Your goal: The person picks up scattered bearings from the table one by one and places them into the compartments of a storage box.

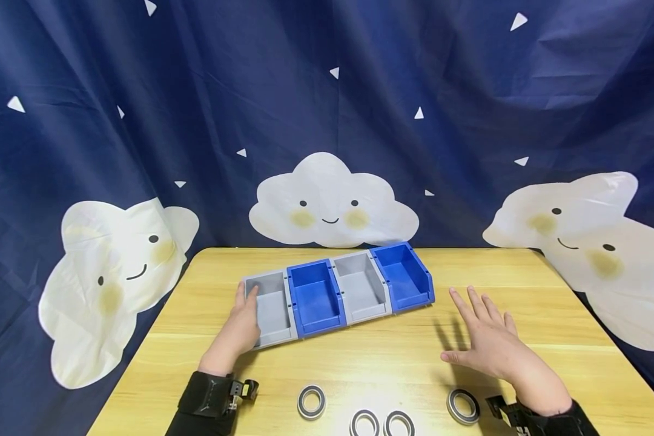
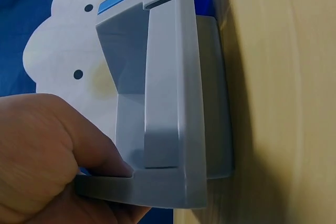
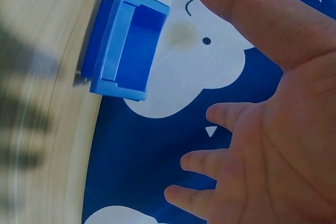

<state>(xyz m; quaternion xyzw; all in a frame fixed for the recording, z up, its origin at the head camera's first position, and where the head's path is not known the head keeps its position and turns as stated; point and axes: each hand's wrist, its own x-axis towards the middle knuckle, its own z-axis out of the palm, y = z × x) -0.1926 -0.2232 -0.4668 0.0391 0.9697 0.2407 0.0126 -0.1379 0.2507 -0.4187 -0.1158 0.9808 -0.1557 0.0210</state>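
A row of joined plastic bins lies slantwise on the wooden table, alternating grey and blue. My left hand (image 1: 241,325) grips the side wall of the leftmost grey bin (image 1: 274,306); in the left wrist view the thumb is inside that wall and the other fingers are outside, partly hidden. Beside it in the row come a blue bin (image 1: 316,298), another grey bin (image 1: 361,287) and a blue bin (image 1: 403,276) at the right end. My right hand (image 1: 493,345) hovers over the table right of the row, fingers spread and holding nothing.
Several ring-shaped bearings lie near the table's front: one bearing (image 1: 311,401) at left, a touching-close pair in the middle, another bearing (image 1: 463,406) below my right hand. A dark blue curtain (image 1: 327,91) with cloud prints hangs behind the table (image 1: 550,303).
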